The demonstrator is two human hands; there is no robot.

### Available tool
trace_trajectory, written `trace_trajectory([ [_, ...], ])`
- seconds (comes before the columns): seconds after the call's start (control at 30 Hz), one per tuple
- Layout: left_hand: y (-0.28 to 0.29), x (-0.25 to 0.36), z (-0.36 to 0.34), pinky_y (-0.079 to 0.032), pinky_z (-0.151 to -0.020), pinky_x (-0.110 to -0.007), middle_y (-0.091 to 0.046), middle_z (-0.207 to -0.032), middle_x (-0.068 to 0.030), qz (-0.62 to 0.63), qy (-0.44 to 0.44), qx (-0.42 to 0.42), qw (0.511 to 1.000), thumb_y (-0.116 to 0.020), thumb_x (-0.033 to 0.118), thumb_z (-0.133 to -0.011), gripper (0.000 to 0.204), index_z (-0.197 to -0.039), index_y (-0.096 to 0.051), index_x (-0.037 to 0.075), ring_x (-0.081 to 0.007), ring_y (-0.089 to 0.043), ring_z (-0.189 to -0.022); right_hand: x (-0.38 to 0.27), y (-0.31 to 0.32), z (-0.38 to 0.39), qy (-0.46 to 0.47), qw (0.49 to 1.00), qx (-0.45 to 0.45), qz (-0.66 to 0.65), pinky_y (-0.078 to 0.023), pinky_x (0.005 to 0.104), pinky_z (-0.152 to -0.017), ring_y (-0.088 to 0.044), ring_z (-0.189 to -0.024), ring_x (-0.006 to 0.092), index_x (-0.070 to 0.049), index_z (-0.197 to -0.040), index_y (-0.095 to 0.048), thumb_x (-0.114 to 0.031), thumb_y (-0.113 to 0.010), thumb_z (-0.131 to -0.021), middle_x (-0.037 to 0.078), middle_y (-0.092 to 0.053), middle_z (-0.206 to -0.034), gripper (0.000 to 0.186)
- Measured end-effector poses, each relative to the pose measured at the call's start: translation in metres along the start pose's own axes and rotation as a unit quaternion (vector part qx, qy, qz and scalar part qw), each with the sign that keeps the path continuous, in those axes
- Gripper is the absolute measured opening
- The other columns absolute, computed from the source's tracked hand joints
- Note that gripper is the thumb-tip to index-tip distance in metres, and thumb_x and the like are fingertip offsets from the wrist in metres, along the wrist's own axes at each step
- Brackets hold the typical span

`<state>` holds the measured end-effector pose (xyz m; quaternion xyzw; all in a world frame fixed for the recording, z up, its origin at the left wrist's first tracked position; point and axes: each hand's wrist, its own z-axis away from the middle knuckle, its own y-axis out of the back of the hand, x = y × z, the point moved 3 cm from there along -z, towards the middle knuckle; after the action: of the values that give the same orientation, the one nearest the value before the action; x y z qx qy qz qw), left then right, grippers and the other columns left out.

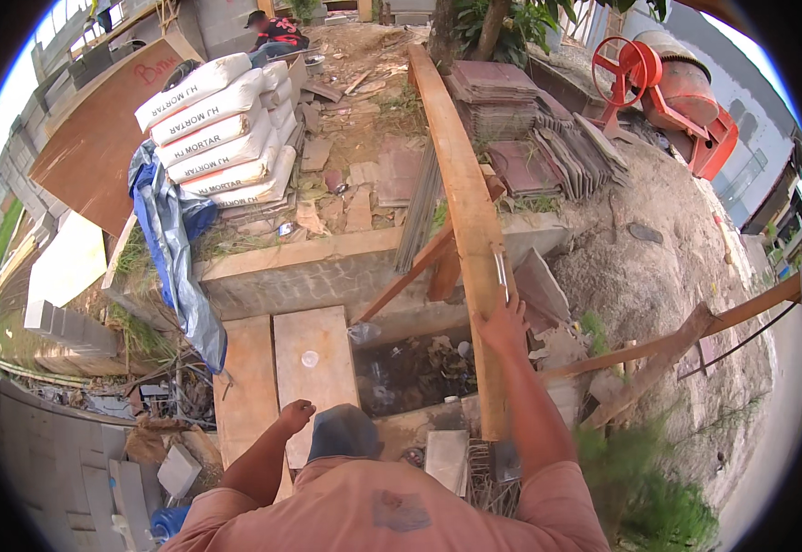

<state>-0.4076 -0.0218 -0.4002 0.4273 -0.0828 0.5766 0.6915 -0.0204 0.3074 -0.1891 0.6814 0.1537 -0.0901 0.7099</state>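
Observation:
My right hand point(504, 324) lies on a long wooden plank point(447, 184) with its fingers apart, their tips at the lower end of a slim metal item point(500, 269) resting on the wood. My left hand point(297, 411) is closed above a pale slab point(314, 336); whether anything is inside it is hidden. A second, browner slab point(245, 359) lies left of that one. Between the pale slab and the plank is a dark drain opening point(406, 373) with debris. A reddish timber point(401, 276) slopes down from the plank.
Stacked white sacks point(212, 138), a blue-silver tarpaulin point(176, 267) and a raised concrete edge point(300, 258) stand ahead. A person in dark clothing point(277, 37) crouches beyond. Roof tiles point(484, 97) and an orange cement mixer point(681, 110) are at right, above a crossing timber point(741, 313).

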Motion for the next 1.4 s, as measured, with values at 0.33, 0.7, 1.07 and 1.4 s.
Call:
trace_trajectory([
  [0.33,0.003,0.04,-0.133,-0.04,-0.052,-0.029,-0.055,-0.089,-0.0008,0.13,0.136,-0.076,0.979,-0.055,0.024,-0.089,0.025,-0.111,-0.057,0.013,-0.0141,-0.055,-0.071,0.001,0.004,0.005,-0.008,0.994,-0.006,0.106,-0.035,0.0624,-0.098,-0.03,-0.132,0.0478,-0.01,-0.143,-0.034,-0.044,-0.063,-0.083,0.028,-0.029,-0.142,0.075],
  [0.7,-0.078,0.156,-0.225,-0.049,-0.087,-0.043,-0.065,-0.107,-0.023,-0.346,-0.18,-0.282,0.877,-0.058,0.037,-0.087,0.042,-0.11,-0.062,0.002,-0.0375,-0.062,-0.102,-0.009,-0.002,-0.002,-0.019,0.983,-0.044,0.175,-0.031,0.0554,-0.104,-0.028,-0.133,0.0464,-0.011,-0.143,-0.033,-0.044,-0.065,-0.081,0.027,-0.029,-0.141,0.077],
  [1.07,-0.122,0.19,-0.309,-0.052,-0.075,-0.046,-0.064,-0.095,-0.0172,-0.328,-0.426,-0.179,0.824,-0.043,0.022,-0.097,0.028,-0.094,-0.063,0.004,-0.0368,-0.064,-0.088,-0.012,0.0,-0.01,-0.056,0.976,-0.082,0.194,-0.026,0.0554,-0.108,-0.024,-0.136,0.0443,-0.014,-0.144,-0.032,-0.047,-0.063,-0.08,0.026,-0.026,-0.144,0.078],
  [1.4,-0.074,0.224,-0.431,-0.048,-0.083,-0.048,-0.068,-0.099,-0.021,-0.106,-0.124,-0.034,0.986,-0.048,0.034,-0.09,0.036,-0.095,-0.069,0.005,-0.0365,-0.064,-0.095,-0.016,-0.002,-0.01,-0.049,0.976,-0.083,0.195,-0.028,0.0566,-0.106,-0.027,-0.133,0.0469,-0.006,-0.143,-0.033,-0.038,-0.07,-0.076,0.029,-0.026,-0.142,0.083],
])
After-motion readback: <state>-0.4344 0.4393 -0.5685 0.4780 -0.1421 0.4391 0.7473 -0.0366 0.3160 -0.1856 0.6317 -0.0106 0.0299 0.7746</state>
